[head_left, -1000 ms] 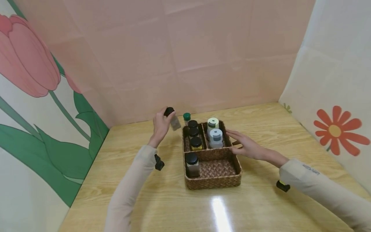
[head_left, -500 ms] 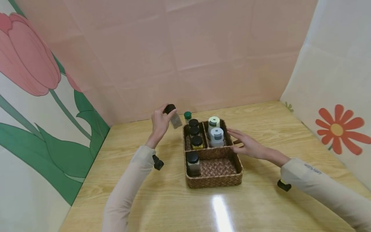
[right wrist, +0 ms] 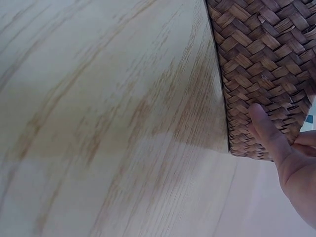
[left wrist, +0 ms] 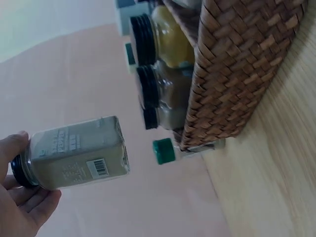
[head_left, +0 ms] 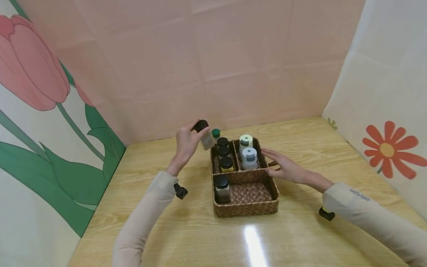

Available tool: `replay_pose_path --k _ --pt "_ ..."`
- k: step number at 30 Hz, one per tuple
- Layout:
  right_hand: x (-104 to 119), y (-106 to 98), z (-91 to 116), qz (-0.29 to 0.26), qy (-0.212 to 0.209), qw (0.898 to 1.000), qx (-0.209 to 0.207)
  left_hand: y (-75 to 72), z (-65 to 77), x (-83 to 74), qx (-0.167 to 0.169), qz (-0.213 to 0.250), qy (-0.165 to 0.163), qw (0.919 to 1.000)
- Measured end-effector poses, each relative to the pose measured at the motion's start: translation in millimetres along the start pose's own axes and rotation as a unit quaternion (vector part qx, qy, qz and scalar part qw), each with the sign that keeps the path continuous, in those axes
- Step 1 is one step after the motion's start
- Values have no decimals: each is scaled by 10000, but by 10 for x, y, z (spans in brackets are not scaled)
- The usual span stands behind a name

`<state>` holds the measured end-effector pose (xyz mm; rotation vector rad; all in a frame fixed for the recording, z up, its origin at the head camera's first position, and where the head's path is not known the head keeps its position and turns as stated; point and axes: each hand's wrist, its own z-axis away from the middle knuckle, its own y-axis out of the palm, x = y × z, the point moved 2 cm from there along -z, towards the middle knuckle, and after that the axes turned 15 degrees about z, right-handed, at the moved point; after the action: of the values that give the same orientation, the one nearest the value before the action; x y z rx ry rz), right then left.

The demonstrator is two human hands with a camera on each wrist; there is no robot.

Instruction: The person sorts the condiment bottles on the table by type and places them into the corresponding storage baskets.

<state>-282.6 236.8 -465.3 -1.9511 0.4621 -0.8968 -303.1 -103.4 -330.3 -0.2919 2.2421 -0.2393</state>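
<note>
My left hand (head_left: 186,144) pinches a clear spice jar (left wrist: 79,153) by its black lid, thumb on one side and fingers on the other. Grey-brown powder fills the jar, which tilts in the air at the back left corner of a brown woven basket (head_left: 247,210). My right hand (head_left: 287,168) rests against the basket's right side, fingers extended along it; the thumb (right wrist: 269,131) lies on the weave in the right wrist view. Three black-lidded jars (head_left: 227,164) stand in the back left compartment, two white-topped bottles (head_left: 249,157) in the back right, and another black-lidded jar (head_left: 222,189) in front.
A green-capped bottle (left wrist: 164,151) stands on the wooden table (head_left: 160,230) just behind the basket's back left corner. A pink backdrop (head_left: 166,74) rises behind the table. Printed panels with a tulip (head_left: 36,66) and a red flower (head_left: 387,150) flank it.
My left hand has brought the held spice jar a little to the right, closer to the basket's back left corner. My right hand keeps its place on the basket.
</note>
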Motion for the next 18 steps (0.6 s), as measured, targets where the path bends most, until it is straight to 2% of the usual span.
replay_pose_path --k 5,18 --pt "-4 12 -1 -65 3 10000 9 -2 41 -110 106 29 158 9998" --pt "14 2 -4 -59 -45 10000 -9 68 118 -399 330 608 -159 9975"
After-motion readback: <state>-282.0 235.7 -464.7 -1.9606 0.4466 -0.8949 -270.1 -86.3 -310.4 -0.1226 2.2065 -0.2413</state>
